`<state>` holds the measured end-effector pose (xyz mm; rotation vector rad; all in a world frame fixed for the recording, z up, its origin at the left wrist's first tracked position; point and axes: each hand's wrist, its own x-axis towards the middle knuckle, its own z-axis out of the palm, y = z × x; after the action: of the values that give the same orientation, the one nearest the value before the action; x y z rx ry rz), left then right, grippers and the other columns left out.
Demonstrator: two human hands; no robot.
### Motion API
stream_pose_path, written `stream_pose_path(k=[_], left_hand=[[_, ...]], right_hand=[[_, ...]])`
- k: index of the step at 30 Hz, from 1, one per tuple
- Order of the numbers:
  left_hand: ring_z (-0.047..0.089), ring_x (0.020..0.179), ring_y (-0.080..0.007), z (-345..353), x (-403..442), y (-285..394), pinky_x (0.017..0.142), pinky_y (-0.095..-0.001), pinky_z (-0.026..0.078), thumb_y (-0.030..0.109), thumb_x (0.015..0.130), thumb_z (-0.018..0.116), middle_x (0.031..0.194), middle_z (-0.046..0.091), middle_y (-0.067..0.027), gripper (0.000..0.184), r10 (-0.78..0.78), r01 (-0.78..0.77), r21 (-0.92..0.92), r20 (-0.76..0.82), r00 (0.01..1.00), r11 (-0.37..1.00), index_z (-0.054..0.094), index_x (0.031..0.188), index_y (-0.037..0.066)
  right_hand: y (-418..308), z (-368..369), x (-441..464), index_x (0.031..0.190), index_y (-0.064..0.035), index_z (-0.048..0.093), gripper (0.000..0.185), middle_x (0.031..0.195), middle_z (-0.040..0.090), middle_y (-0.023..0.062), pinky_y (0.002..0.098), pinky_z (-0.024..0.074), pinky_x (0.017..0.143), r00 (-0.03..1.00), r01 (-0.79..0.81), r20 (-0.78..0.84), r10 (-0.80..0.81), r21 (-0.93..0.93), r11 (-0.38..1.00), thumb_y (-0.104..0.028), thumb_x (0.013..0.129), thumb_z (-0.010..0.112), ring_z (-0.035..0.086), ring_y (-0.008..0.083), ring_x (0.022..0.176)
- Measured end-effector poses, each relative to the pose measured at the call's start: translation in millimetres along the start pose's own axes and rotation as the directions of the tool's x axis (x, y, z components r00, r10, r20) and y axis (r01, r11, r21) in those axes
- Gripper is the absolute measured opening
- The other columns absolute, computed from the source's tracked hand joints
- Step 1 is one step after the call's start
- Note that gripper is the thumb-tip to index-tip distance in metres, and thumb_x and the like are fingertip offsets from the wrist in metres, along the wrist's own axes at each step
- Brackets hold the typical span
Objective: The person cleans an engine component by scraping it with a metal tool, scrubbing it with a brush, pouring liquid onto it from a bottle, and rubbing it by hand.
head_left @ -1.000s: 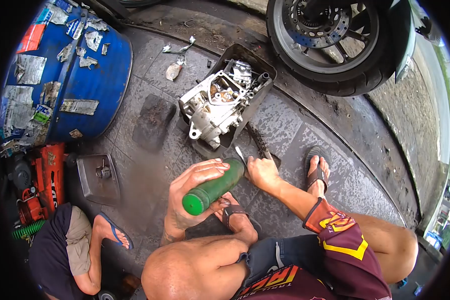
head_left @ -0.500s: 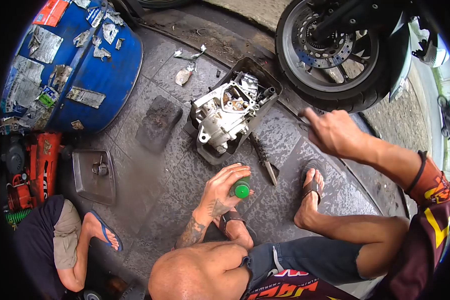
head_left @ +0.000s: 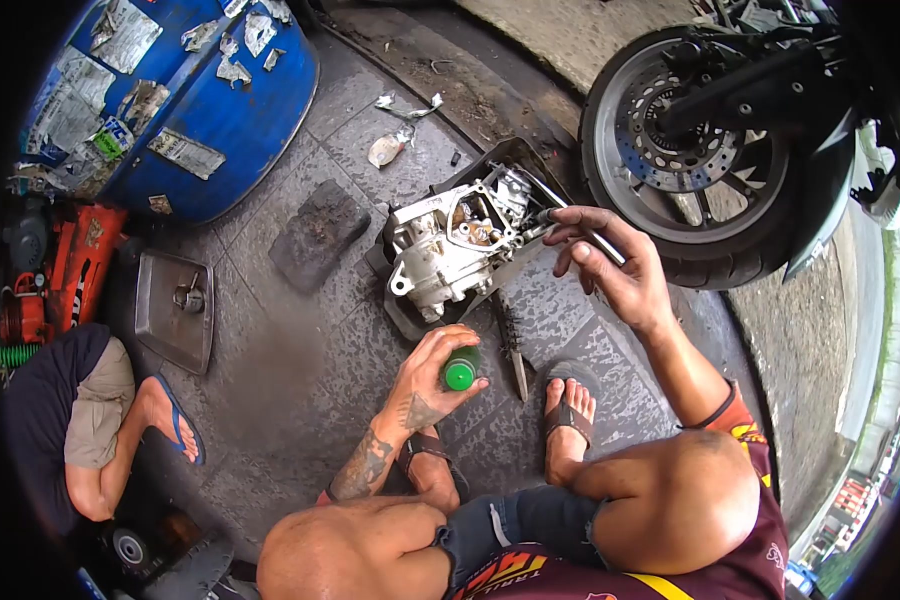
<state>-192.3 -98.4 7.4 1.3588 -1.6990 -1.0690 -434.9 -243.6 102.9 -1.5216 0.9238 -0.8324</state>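
While a bin holds an engine casing, a tray holds metalwork.

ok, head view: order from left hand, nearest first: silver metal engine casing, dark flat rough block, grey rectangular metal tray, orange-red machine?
1. Engine casing: just ahead of the left hand
2. Dark block: ahead, to its left
3. Metal tray: farther left
4. Orange-red machine: far left, beyond the tray

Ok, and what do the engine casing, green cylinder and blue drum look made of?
Engine casing: probably cast aluminium, dull silvery with moulded lugs. Green cylinder: likely plastic, by its smooth, bright end. Blue drum: painted metal or plastic, unclear; scuffed, glossy.
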Motion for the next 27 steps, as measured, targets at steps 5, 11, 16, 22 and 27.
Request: stream_pose_path(k=[5, 11, 16, 22, 27], left_hand=[[0.056, 0.123, -0.0329, -3.3, -3.1, 7.5, 0.104, -0.0432, 0.048, 0.02, 0.066, 0.091, 0.129, 0.059, -0.0119, 0.073, 0.008, -0.007, 0.034, -0.018, 1.0, 0.999, 0.057, 0.129, 0.011], [0.052, 0.13, -0.0368, -9.0, -10.0, 0.9, 0.109, -0.0481, 0.044, 0.037, 0.055, 0.096, 0.138, 0.055, -0.0151, 0.102, 0.061, -0.06, 0.026, -0.04, 0.997, 0.998, 0.05, 0.139, 0.004], [0.05, 0.131, -0.0401, -14.9, -15.0, 2.6, 0.109, -0.0511, 0.043, 0.049, 0.055, 0.094, 0.138, 0.054, -0.0182, 0.106, 0.133, -0.129, 0.059, -0.064, 0.989, 0.99, 0.049, 0.14, 0.004], [0.049, 0.131, -0.0431, -17.8, -24.0, -3.6, 0.108, -0.0539, 0.042, 0.061, 0.064, 0.086, 0.139, 0.051, -0.0207, 0.105, 0.219, -0.218, 0.013, -0.097, 0.971, 0.976, 0.046, 0.142, 0.003], [0.051, 0.127, -0.0425, -26.6, -23.3, -9.3, 0.107, -0.0534, 0.042, 0.067, 0.084, 0.065, 0.134, 0.053, -0.0232, 0.089, 0.289, -0.293, 0.025, -0.269, 0.919, 0.956, 0.048, 0.138, -0.001]], right_hand=[[46.9, 2.7, 14.2, 0.109, -0.0016, 0.071, 0.03, 0.087, 0.071, 0.006, 0.0218, 0.0435, 0.056, 0.989, -0.09, -0.113, 0.094, 0.043, 0.995, -0.028, 0.104, 0.056, 0.061, 0.0069, 0.07], [70.2, 1.1, 63.4, 0.097, -0.0008, 0.071, 0.031, 0.07, 0.064, 0.0112, 0.0333, 0.0489, 0.063, 0.99, 0.118, -0.035, -0.138, -0.338, 0.934, -0.027, 0.103, 0.056, 0.061, 0.0179, 0.063], [68.8, -0.9, 77.8, 0.1, -0.0001, 0.069, 0.029, 0.071, 0.066, 0.0139, 0.0374, 0.0498, 0.065, 0.999, 0.044, 0.039, -0.033, -0.339, 0.94, -0.027, 0.101, 0.057, 0.066, 0.0262, 0.065], [66.8, -5.2, 62.3, 0.087, 0.0076, 0.065, 0.032, 0.076, 0.063, 0.0103, 0.0351, 0.0466, 0.059, 0.984, 0.122, 0.174, -0.044, -0.466, 0.877, -0.017, 0.103, 0.052, 0.063, 0.0195, 0.06], [53.1, 8.8, 90.4, 0.099, 0.0019, 0.064, 0.016, 0.085, 0.065, 0.022, 0.0446, 0.0511, 0.069, 0.962, 0.266, 0.189, -0.195, -0.509, 0.818, -0.013, 0.096, 0.06, 0.066, 0.0415, 0.078]])
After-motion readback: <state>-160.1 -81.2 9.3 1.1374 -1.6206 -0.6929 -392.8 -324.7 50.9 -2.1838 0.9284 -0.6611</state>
